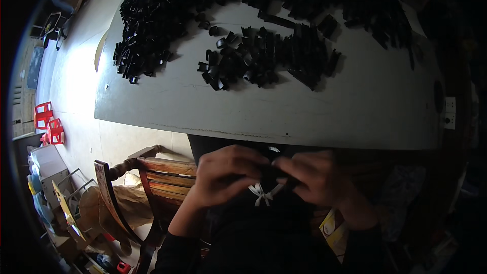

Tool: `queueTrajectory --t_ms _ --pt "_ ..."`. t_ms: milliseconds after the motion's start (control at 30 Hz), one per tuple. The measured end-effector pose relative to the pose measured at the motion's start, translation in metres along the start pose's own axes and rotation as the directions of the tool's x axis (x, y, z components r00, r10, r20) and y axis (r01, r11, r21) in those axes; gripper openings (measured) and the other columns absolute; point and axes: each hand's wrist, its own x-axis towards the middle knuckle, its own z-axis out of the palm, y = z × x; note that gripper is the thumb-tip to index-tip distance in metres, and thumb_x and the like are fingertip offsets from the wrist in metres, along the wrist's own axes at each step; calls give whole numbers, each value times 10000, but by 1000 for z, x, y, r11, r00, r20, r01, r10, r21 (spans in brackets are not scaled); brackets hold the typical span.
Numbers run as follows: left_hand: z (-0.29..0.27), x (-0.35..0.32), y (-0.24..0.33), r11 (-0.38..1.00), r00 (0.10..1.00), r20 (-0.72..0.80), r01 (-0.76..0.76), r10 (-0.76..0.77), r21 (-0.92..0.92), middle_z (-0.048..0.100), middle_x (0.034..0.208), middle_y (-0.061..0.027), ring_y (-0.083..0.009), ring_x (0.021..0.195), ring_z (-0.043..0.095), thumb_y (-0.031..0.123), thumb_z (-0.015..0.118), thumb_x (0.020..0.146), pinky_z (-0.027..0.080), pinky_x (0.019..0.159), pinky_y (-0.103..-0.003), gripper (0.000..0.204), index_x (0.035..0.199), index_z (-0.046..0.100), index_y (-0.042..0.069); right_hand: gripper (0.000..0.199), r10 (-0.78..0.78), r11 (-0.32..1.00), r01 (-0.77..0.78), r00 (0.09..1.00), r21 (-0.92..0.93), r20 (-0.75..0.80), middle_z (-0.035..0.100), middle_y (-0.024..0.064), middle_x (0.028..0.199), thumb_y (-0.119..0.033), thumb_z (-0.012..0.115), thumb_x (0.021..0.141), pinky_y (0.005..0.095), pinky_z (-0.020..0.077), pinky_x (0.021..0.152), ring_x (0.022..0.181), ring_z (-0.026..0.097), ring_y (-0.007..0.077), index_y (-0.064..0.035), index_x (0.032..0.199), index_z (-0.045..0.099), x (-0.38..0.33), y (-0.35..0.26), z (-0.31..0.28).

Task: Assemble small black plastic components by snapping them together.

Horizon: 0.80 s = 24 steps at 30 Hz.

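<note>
In front of my lap, just below the table's near edge, my left hand [228, 172] and my right hand [317, 177] face each other. Both are closed, thumbs and fingertips pinching at a small black piece [272, 171] between them. Its outline mostly melts into my black clothing, so its exact shape is hard to tell. Below it hangs a white drawstring bow [262, 195]. On the table, a loose heap of small black plastic pieces [248, 56], some short and curved, lies beside several longer black channel-like strips [309, 53].
The grey-white table [213, 109] carries a larger pile of black pieces [152, 15] at the far left, with more strips [385, 20] at the far right. A wooden chair [167, 167] stands at my left. Red stools [49, 124] are further off on the floor.
</note>
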Motion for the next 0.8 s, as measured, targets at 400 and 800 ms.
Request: queueTrajectory --t_ms 400,800 --pt "27 23 -13 926 1000 -8 -6 3 -378 626 1007 -192 -336 930 618 309 495 942 480 820 -372 363 1024 598 -29 220 68 996 -75 988 47 140 631 130 904 -30 629 753 379 518 623 793 648 293 -46 967 583 3 -2 36" --pt "30 71 -68 596 973 -227 203 -36 777 537 732 -44 -234 681 602 133 617 793 473 557 -367 99 860 549 109 347 308 608 -492 870 -624 -386 636 92 878 -16 612 774 378 527 617 778 662 256 -63 1113 560 44 73 10"
